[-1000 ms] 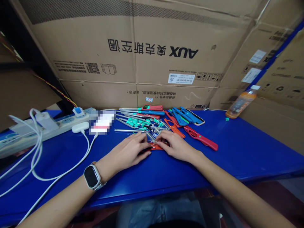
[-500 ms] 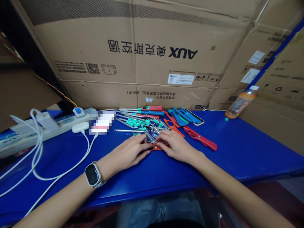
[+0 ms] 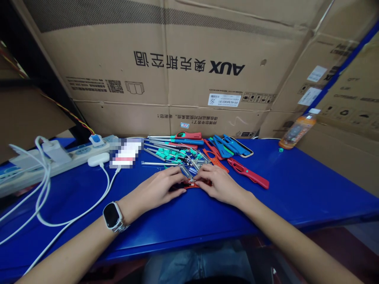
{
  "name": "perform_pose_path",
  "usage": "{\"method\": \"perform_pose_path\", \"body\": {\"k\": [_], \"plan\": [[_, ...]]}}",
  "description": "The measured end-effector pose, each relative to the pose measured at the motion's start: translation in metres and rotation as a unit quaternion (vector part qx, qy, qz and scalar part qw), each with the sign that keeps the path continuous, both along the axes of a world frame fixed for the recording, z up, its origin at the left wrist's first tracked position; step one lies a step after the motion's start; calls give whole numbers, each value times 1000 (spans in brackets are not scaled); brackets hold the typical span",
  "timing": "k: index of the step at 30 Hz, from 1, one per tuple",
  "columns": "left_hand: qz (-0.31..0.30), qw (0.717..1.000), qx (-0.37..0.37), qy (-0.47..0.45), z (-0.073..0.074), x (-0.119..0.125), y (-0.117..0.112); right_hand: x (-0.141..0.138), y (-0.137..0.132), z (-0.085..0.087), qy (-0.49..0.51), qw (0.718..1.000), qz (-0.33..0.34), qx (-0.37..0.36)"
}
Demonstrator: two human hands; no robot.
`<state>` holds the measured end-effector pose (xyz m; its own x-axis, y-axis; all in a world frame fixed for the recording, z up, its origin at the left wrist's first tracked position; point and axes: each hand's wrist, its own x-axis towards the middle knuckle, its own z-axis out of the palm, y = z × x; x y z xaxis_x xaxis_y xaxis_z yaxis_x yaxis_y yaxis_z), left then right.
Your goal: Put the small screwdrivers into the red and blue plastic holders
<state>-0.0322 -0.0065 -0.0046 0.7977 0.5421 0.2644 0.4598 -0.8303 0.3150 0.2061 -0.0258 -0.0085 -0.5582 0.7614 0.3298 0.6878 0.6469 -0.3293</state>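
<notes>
Between my hands an orange-red lighter casing [image 3: 192,187] lies on the blue table, with small pale parts showing in it. My left hand [image 3: 166,184] is closed at the casing's left end, thumb and fingers about it. My right hand [image 3: 217,182] has its thumb and fingers pinched at the right end. Both sets of fingertips hide much of the casing. Just beyond my fingers lies a pile of lighter parts: metal tubes [image 3: 161,163], green plastic pieces [image 3: 177,154] and clear fuel tanks [image 3: 186,171].
Behind the pile lie a red lighter [image 3: 189,135] and blue casings [image 3: 220,145]. A red casing [image 3: 248,173] is right of my hand. An orange drink bottle [image 3: 299,129] stands tilted in view at right. A power strip [image 3: 79,156] and white cables [image 3: 89,213] occupy the left.
My left fingertips have drawn slightly left, away from the right ones. More of the casing and a small pale part now show in the gap. The view has shifted a little.
</notes>
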Motion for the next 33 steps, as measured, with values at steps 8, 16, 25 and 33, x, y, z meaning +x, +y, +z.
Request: {"method": "perform_pose_path", "body": {"k": [8, 16, 25, 33], "plan": [[-2, 999, 19, 32, -1, 2, -2, 2, 0, 1, 8, 1000, 2, -17], [-1, 1000, 16, 19, 0, 1, -1, 2, 3, 5, 0, 998, -14, -56], [-29, 996, 68, 55, -1, 3, -2, 0, 8, 11, -5, 995, -12, -97], [-36, 996, 66, 48, -1, 1, -1, 1, 5, 10, -7, 996, 3, -93]]}}
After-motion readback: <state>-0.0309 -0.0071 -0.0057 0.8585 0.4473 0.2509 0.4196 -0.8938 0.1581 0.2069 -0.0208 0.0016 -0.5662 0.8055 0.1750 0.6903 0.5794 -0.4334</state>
